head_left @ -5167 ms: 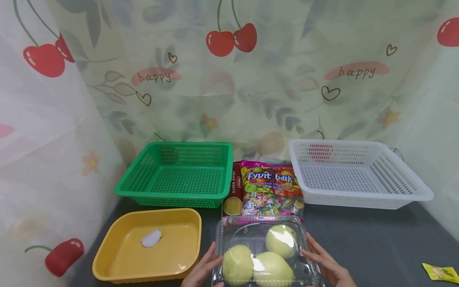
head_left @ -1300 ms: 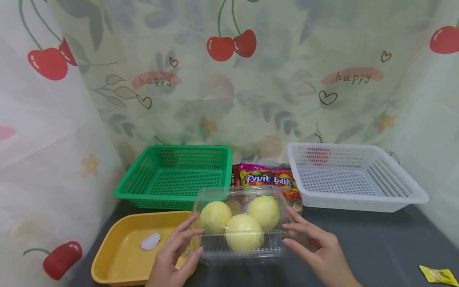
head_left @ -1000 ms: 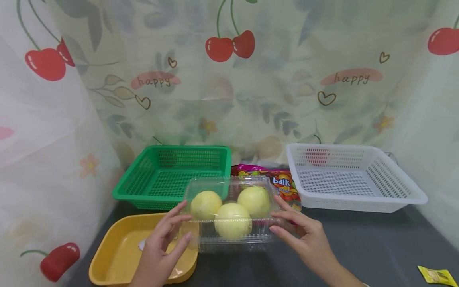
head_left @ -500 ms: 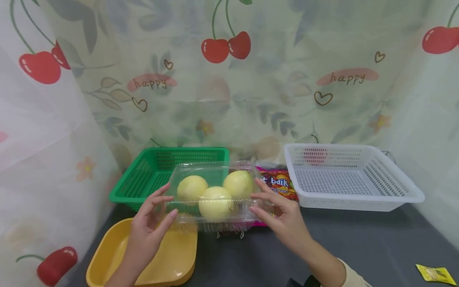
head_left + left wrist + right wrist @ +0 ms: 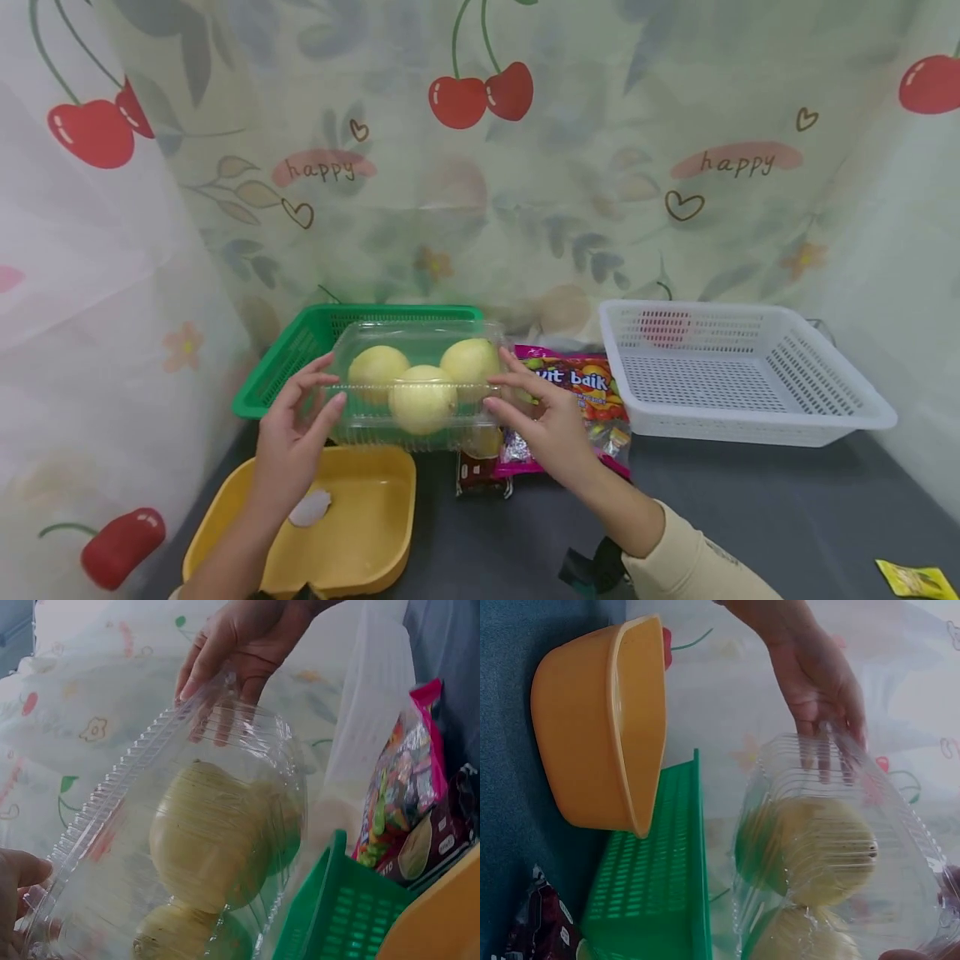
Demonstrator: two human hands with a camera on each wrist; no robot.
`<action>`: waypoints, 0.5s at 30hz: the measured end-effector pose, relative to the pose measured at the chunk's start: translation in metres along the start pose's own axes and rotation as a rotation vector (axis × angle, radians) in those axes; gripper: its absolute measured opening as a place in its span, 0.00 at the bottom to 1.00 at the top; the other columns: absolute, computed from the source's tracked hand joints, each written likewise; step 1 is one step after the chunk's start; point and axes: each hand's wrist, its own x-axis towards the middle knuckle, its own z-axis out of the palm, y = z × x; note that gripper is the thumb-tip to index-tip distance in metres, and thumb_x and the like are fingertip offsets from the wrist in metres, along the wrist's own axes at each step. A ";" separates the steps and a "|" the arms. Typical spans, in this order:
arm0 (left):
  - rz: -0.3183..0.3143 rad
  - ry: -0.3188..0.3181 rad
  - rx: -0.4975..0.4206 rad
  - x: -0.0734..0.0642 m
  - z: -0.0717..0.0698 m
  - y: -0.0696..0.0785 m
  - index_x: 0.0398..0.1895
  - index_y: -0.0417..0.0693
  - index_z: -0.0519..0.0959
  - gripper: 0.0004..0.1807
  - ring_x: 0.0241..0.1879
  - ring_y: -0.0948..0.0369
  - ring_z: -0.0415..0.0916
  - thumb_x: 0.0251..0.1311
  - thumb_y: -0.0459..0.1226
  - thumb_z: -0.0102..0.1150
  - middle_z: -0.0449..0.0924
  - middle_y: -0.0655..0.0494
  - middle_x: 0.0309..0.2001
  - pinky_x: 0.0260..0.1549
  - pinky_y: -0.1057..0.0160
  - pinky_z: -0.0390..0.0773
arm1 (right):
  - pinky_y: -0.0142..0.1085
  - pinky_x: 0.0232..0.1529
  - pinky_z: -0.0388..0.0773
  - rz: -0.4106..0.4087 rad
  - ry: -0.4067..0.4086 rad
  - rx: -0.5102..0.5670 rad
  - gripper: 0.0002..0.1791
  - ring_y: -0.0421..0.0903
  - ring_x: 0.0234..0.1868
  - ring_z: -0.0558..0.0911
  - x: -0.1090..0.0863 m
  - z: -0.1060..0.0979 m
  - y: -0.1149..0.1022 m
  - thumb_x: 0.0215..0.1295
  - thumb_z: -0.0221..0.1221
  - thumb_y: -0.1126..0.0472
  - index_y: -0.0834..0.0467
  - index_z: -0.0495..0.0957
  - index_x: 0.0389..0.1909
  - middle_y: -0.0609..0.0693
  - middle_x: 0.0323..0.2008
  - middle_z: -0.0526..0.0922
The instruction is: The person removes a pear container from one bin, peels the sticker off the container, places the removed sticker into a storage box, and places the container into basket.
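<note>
A clear plastic clamshell box [image 5: 416,385] holds several pale yellow-green round fruits [image 5: 422,402]. It is raised off the table and overlaps the green basket [image 5: 288,367] in the head view. My left hand [image 5: 288,446] grips the box's left end, thumb at the front edge and fingers behind. At the other end my right hand [image 5: 551,425] holds it the same way. In the right wrist view, the left hand [image 5: 817,690] pinches the ridged rim. The left wrist view shows the right hand [image 5: 240,649] on the far end.
In front of the green basket stands a yellow basin [image 5: 375,533] with a small white piece [image 5: 311,507] inside. A candy bag [image 5: 581,383] and a dark brown packet [image 5: 480,477] lie mid-table. At right are a white basket [image 5: 750,421] and a yellow sachet [image 5: 917,579].
Both hands have carried the box of fruit from the table's front middle up, leftward and away, to the green basket. The candy bag and brown packet show again beside it.
</note>
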 end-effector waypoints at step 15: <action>-0.047 0.020 0.082 0.027 -0.011 -0.017 0.47 0.34 0.71 0.13 0.66 0.53 0.61 0.65 0.35 0.51 0.67 0.50 0.63 0.60 0.50 0.65 | 0.27 0.47 0.78 0.082 -0.012 0.042 0.14 0.50 0.62 0.73 0.035 0.019 0.018 0.61 0.60 0.62 0.65 0.80 0.45 0.60 0.66 0.65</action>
